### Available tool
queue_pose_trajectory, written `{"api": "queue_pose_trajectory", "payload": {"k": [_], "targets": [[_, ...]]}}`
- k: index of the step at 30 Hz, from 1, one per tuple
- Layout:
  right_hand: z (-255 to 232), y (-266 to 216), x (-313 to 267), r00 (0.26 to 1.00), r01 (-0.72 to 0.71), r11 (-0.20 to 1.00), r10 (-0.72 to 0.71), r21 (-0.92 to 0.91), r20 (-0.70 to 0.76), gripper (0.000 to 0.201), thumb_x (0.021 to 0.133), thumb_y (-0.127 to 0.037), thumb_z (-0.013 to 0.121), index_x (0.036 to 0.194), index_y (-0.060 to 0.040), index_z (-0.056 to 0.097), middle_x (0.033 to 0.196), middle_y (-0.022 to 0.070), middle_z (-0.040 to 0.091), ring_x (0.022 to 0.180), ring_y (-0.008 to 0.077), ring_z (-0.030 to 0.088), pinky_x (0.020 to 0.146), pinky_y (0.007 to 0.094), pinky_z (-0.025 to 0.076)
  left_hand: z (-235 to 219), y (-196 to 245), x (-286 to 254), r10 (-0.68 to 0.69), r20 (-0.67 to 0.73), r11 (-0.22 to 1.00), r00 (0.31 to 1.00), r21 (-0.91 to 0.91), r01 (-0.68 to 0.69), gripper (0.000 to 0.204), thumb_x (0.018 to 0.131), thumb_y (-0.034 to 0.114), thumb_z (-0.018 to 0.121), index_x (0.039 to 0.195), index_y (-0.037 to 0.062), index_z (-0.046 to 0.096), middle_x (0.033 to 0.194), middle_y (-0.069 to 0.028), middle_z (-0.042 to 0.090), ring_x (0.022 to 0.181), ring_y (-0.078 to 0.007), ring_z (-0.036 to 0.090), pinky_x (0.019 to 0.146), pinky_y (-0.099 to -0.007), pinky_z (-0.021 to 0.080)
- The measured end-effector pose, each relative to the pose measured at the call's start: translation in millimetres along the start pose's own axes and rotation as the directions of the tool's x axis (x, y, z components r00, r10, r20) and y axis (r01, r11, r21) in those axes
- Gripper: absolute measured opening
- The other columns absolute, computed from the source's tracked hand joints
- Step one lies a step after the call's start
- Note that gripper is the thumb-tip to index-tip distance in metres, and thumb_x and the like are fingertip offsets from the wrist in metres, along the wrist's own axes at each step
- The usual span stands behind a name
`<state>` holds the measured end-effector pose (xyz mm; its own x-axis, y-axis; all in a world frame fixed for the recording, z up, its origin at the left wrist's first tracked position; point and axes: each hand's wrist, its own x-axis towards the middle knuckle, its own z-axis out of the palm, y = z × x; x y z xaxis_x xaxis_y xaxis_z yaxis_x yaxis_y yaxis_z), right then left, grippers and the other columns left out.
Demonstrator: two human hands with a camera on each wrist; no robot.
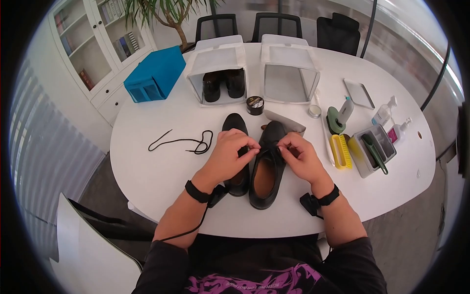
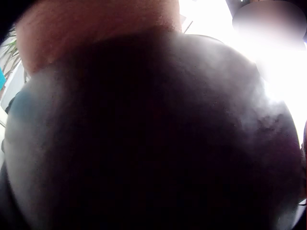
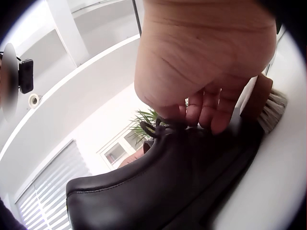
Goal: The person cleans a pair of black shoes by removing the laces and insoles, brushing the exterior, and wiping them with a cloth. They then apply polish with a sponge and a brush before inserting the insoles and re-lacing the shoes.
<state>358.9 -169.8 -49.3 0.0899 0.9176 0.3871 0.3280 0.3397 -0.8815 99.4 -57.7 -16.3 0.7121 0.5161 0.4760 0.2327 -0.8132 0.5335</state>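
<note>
Two black shoes lie side by side on the white table, toes away from the person. Over the right shoe (image 1: 264, 182), both hands meet at the laces. The left hand (image 1: 233, 154) pinches at the lace from the left, its forearm crossing above the left shoe (image 1: 235, 122). From the other side the right hand (image 1: 302, 158) pinches the lace between thumb and finger. In the right wrist view, a lace loop (image 3: 147, 128) stands up by the right hand (image 3: 206, 62) above the black shoe (image 3: 158, 182). A dark surface fills most of the left wrist view.
A loose black lace (image 1: 198, 142) lies left. Behind are a round tin (image 1: 255, 105), a white box (image 1: 215, 55) with dark shoes inside, another white box (image 1: 289, 61) and a blue box (image 1: 155, 73). To the right are a yellow brush (image 1: 341, 152), a grey caddy (image 1: 364, 161) and bottles (image 1: 384, 111).
</note>
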Motion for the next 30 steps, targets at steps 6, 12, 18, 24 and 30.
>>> {"api": "queue_pose_trajectory", "payload": {"k": [6,12,18,24,30], "targets": [[0.7,2.4,-2.2,1.0,0.004,1.0,-0.004,0.028,0.015,0.007,0.112,-0.009,0.075,0.114,-0.0025,0.075,0.1,0.0009,0.069,0.086,0.0067,0.061,0.072,0.0244,0.049,5.3,-7.0,1.0,0.031,-0.026,0.999,0.999,-0.022,-0.031,0.015,0.1,0.014,0.085,0.115,0.0128,0.086,0.1,-0.001,0.077,0.11,-0.0255,0.067,0.104,-0.0416,0.046],[1.7,0.2,-1.9,1.0,0.015,1.0,-0.015,-0.008,0.02,0.015,0.115,-0.016,0.072,0.117,-0.001,0.075,0.094,0.0025,0.069,0.082,0.0099,0.062,0.071,0.0283,0.05,4.1,1.3,-0.2,-0.026,-0.051,0.997,0.998,-0.068,0.022,0.016,0.099,0.006,0.08,0.113,0.0124,0.086,0.104,-0.0025,0.077,0.111,-0.026,0.067,0.103,-0.0403,0.048],[-2.7,-3.6,-0.5,0.999,-0.014,0.989,0.019,-0.15,0.03,0.018,0.115,-0.018,0.072,0.119,-0.0011,0.075,0.095,0.0085,0.071,0.079,0.0172,0.063,0.071,0.0323,0.052,4.8,-7.3,-1.6,0.066,-0.401,0.996,0.914,0.082,-0.036,0.013,0.1,-0.002,0.074,0.109,0.0063,0.076,0.114,-0.0092,0.075,0.108,-0.0268,0.069,0.104,-0.041,0.052],[1.1,-8.8,1.5,0.997,0.076,0.978,-0.074,-0.194,0.018,0.017,0.115,-0.013,0.07,0.127,-0.0037,0.077,0.1,0.0105,0.074,0.083,0.0234,0.067,0.076,0.0356,0.055,-0.1,-26.3,-6.2,-0.201,-0.625,0.899,0.754,-0.425,-0.112,0.016,0.121,0.003,0.049,0.13,0.002,0.062,0.111,-0.0049,0.068,0.104,-0.0117,0.064,0.099,-0.029,0.053],[2.6,-11.5,1.4,0.992,0.128,0.971,-0.125,-0.203,0.026,0.024,0.113,-0.008,0.07,0.136,-0.0067,0.078,0.106,0.0106,0.074,0.091,0.0261,0.068,0.081,0.0368,0.055,-16.9,-44.7,-10.9,-0.28,-0.862,0.917,0.423,-0.37,-0.147,0.017,0.121,0.007,0.05,0.129,0.0039,0.065,0.108,-0.0039,0.067,0.097,-0.0095,0.059,0.092,-0.0271,0.05]]}}
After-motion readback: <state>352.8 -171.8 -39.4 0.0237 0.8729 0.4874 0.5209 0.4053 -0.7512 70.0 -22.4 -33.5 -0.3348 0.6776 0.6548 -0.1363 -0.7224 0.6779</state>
